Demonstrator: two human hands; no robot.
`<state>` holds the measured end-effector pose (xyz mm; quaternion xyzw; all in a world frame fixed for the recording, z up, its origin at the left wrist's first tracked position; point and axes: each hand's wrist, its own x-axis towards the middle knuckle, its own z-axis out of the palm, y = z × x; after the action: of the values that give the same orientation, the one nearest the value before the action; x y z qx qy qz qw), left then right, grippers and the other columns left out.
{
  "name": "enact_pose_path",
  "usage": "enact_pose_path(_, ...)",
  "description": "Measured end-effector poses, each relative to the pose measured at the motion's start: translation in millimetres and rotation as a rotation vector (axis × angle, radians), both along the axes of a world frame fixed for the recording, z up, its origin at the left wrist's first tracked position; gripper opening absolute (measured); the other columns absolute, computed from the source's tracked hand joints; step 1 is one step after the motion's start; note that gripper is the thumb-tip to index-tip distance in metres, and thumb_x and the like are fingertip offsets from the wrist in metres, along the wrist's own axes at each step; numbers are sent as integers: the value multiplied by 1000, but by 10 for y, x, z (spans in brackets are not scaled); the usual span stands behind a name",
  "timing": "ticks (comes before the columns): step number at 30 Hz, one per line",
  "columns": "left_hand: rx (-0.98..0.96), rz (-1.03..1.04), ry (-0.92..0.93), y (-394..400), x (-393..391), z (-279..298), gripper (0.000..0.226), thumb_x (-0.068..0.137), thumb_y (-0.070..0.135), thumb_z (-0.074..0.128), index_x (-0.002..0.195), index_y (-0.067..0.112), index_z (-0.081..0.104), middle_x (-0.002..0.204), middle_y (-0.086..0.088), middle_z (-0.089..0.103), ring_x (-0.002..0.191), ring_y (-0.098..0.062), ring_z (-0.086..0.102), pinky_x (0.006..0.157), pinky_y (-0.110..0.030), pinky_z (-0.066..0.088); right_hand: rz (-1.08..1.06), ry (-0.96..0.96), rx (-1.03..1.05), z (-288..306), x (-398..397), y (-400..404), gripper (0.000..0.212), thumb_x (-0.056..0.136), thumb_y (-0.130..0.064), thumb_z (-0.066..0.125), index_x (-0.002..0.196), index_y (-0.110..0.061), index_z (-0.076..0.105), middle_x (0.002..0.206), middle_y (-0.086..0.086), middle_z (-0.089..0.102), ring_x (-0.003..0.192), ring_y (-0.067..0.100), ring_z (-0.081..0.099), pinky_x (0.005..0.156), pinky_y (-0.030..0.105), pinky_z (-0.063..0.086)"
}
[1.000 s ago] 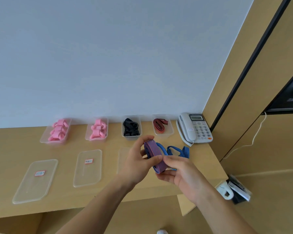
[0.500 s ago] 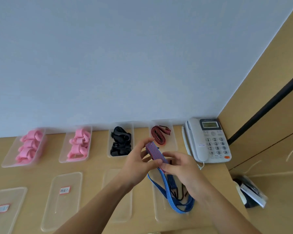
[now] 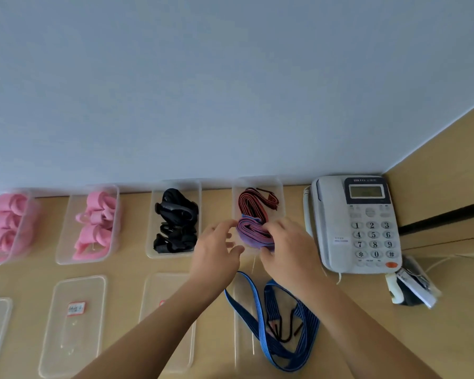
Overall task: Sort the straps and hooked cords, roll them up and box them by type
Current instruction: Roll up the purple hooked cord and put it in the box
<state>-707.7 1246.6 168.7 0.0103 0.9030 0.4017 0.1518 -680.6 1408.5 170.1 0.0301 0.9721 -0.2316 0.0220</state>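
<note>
The right hand (image 3: 285,250) grips a rolled purple cord (image 3: 253,233) over the rightmost clear box (image 3: 257,184), beside a red cord (image 3: 255,203). The left hand (image 3: 216,250) hovers alongside, fingers spread and relaxed.

Keys 1–9, *, 0, # are read on the phone (image 3: 356,224), at the worktop's back right corner. Brand over its display: too blurred. Red-edged label on a lid (image 3: 71,322) near the front edge: marks illegible.
</note>
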Motion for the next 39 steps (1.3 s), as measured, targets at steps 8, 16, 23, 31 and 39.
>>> enact_pose_path(8,18,72,-7,19,-44,-84,45,81,-6,78,119,16,70,115,3,59,100,-7,62,77,-3,49,92,-106,59,-25,-245,147,26,75,-24,83,100,-20,78,90,-2,63,90,24,53,66,31,41)
enact_pose_path(16,-108,-163,166,37,-33,-88,73,79,-3,78,144,20,55,151,0,46,127,-17,53,101,-22,46,216,-93,176,49,-206,161,24,91,-40,66,102,-21,76,96,-4,62,94,21,50,70,33,46)
enact_pose_path(23,-341,-434,351,143,-106,-300,55,102,36,40,149,9,51,156,-10,47,151,-36,32,119,-52,34,122,-103,233,55,-176,36,10,78,-23,77,70,-21,72,66,-6,63,73,16,38,54,28,33)
enact_pose_path(31,-472,-389,497,172,-171,-334,41,84,24,79,124,16,73,132,-7,70,132,-39,58,106,-62,47,81,-110,154,-11,-194,87,14,94,-36,64,101,-27,72,79,0,66,73,21,55,57,29,38)
enact_pose_path(39,-390,-387,469,184,-227,-348,50,65,11,93,112,12,76,126,-17,69,124,-44,62,97,-61,53,65,-202,-124,16,-124,243,43,92,-13,57,127,-37,67,96,2,74,85,28,66,70,35,54)
